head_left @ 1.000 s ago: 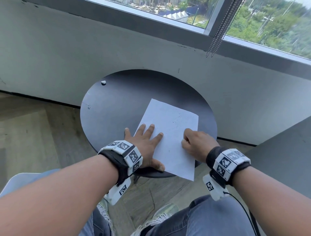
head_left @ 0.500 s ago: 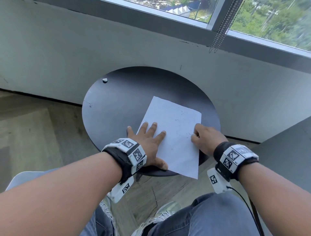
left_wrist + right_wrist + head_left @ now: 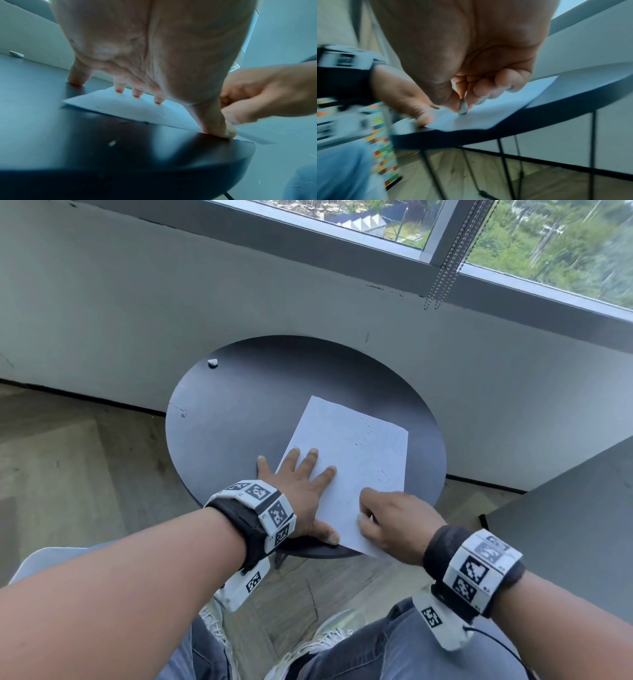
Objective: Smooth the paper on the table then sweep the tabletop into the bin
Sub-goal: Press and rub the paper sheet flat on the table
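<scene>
A white sheet of paper (image 3: 356,453) lies on the round black table (image 3: 239,412), and its near corner overhangs the table's front edge. My left hand (image 3: 318,501) is flat, fingers spread, pressing the sheet's left edge; the little finger touches bare table. The left wrist view shows those fingertips (image 3: 137,94) and the thumb on the paper (image 3: 130,111). My right hand (image 3: 387,522) is curled over the sheet's near part. In the right wrist view its thumb tip touches the paper (image 3: 496,112) and its fingers (image 3: 488,89) hold nothing.
A small white scrap (image 3: 213,362) sits at the table's far left rim, and pale crumbs (image 3: 112,142) lie near the front edge. A grey wall and window stand behind, a grey surface (image 3: 565,525) is at the right. Thin wire legs (image 3: 505,162) stand under the table. No bin in view.
My right hand has slid from the paper's right edge back toward me, onto the sheet's near part. The left hand has stayed pressed on the left edge.
</scene>
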### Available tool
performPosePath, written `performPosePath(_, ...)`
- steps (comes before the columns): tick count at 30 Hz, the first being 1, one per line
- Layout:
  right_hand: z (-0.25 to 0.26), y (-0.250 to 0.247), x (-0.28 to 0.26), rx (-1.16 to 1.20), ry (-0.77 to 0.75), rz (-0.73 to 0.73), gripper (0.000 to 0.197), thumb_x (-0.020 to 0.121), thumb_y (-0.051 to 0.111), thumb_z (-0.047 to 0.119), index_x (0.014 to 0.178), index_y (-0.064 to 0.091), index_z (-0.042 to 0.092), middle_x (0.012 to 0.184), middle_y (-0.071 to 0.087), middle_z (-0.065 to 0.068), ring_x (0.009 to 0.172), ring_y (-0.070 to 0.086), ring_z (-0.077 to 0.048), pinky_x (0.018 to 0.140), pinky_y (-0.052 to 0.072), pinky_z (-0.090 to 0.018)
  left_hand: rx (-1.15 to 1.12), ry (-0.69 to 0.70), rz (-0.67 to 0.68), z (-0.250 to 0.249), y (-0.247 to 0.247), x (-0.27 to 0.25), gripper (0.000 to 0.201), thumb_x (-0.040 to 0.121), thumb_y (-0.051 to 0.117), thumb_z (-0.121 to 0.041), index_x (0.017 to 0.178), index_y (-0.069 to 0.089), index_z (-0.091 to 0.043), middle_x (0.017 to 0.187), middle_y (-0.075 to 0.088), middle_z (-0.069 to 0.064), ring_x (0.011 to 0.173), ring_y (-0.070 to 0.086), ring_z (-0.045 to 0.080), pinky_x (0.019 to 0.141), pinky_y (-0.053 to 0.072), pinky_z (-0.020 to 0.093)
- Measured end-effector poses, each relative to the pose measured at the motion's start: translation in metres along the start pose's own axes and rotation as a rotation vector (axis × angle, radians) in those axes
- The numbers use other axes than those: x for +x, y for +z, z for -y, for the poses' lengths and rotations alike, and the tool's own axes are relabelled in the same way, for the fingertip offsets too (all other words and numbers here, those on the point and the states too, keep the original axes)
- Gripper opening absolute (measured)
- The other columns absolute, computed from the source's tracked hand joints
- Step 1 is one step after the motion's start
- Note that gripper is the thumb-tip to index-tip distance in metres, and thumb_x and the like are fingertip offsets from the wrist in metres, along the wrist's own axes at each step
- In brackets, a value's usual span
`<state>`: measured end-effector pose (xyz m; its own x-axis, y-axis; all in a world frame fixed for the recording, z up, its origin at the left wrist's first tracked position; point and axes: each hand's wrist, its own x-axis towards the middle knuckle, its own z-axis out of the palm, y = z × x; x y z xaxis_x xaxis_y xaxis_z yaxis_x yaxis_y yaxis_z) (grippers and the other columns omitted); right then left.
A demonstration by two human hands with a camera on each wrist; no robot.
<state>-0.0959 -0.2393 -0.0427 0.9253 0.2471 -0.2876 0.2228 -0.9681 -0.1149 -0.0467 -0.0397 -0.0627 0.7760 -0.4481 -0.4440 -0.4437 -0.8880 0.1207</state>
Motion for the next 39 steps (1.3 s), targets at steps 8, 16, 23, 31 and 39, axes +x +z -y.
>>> performPosePath(8,-0.063,-0.017,0.039,0.034,0.359,-0.092,0.015,0.089,0.039,0.034,0.081,0.040,0.021,0.080,0.058,-0.003,0.072,0.056,-0.029,0.064,0.047,-0.036,-0.006,-0.006,0.004,-0.001,-0.001,-0.001,0.121,0.068,0.050,-0.094,0.158,-0.011,-0.041,0.168,-0.021,-0.002,0.154,-0.019,0.030,0.113,0.005,0.077)
performPosePath(16,0.018,0.004,-0.018,-0.014,-0.053,-0.006,0.019,0.096,0.040,0.035,0.089,0.042,0.018,0.075,0.055,0.001,0.068,0.051,-0.026,0.060,0.045,-0.039,0.013,-0.002,0.000,0.000,0.000,-0.001,0.121,0.069,0.047,-0.094,0.158,-0.013,-0.039,0.168,-0.022,0.000,0.154,-0.019,0.030,0.113,0.006,0.076)
performPosePath(23,-0.045,-0.006,0.016,0.049,0.267,-0.087,0.016,0.093,0.039,0.034,0.084,0.040,0.020,0.078,0.057,-0.001,0.071,0.055,-0.028,0.064,0.048,-0.038,0.001,-0.001,0.007,0.000,0.001,0.001,0.121,0.068,0.048,-0.095,0.157,-0.013,-0.040,0.167,-0.023,-0.001,0.154,-0.020,0.030,0.113,0.005,0.076)
performPosePath(31,-0.042,-0.008,0.014,0.021,0.254,-0.083,0.016,0.093,0.038,0.034,0.083,0.039,0.022,0.077,0.056,0.001,0.070,0.055,-0.027,0.062,0.048,-0.037,0.004,-0.004,0.002,0.001,0.000,0.000,0.121,0.068,0.046,-0.096,0.157,-0.013,-0.041,0.167,-0.023,-0.002,0.154,-0.020,0.029,0.114,0.004,0.075)
performPosePath(39,-0.005,0.002,-0.005,0.022,0.097,-0.017,0.014,0.093,0.037,0.031,0.086,0.041,0.018,0.075,0.056,-0.001,0.069,0.053,-0.029,0.061,0.046,-0.039,-0.001,-0.005,-0.001,0.001,0.002,0.000,0.119,0.069,0.047,-0.095,0.157,-0.013,-0.041,0.167,-0.024,-0.002,0.154,-0.020,0.028,0.114,0.004,0.074)
